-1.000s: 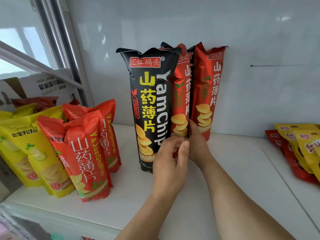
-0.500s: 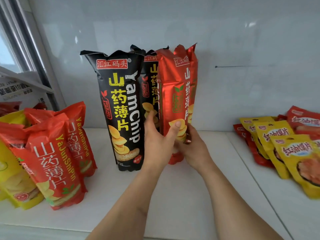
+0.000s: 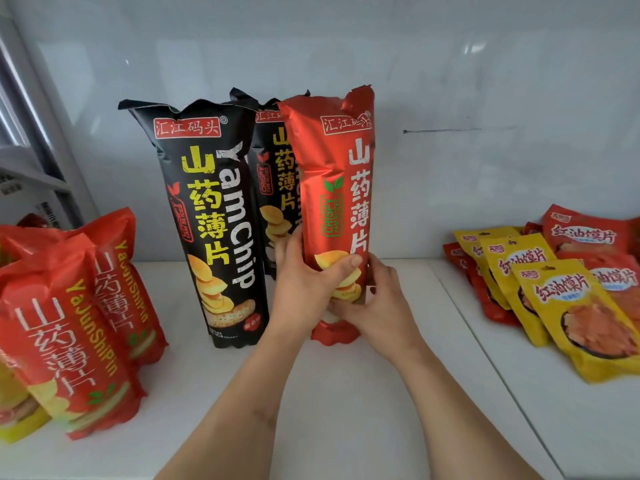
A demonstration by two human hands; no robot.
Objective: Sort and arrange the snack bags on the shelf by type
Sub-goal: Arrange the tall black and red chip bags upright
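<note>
A tall red yam chip bag [image 3: 332, 188] stands upright at the middle of the white shelf [image 3: 346, 393]. My left hand [image 3: 304, 289] wraps its lower part from the left, and my right hand [image 3: 377, 299] grips it from the right near the base. A tall black yam chip bag [image 3: 211, 216] stands just to its left. A second black bag [image 3: 273, 174] stands behind, partly hidden by the red one.
Shorter red snack bags [image 3: 76, 323] lean in a group at the left, with a yellow bag [image 3: 14, 420] at the edge. Yellow flat packets [image 3: 571, 306] and red flat packets [image 3: 585, 233] lie at the right. A white wall [image 3: 450, 81] backs the shelf.
The view has swung right. Both hands have closed round the red bag and drawn it forward, in front of the second black bag. The front black bag stays put.
</note>
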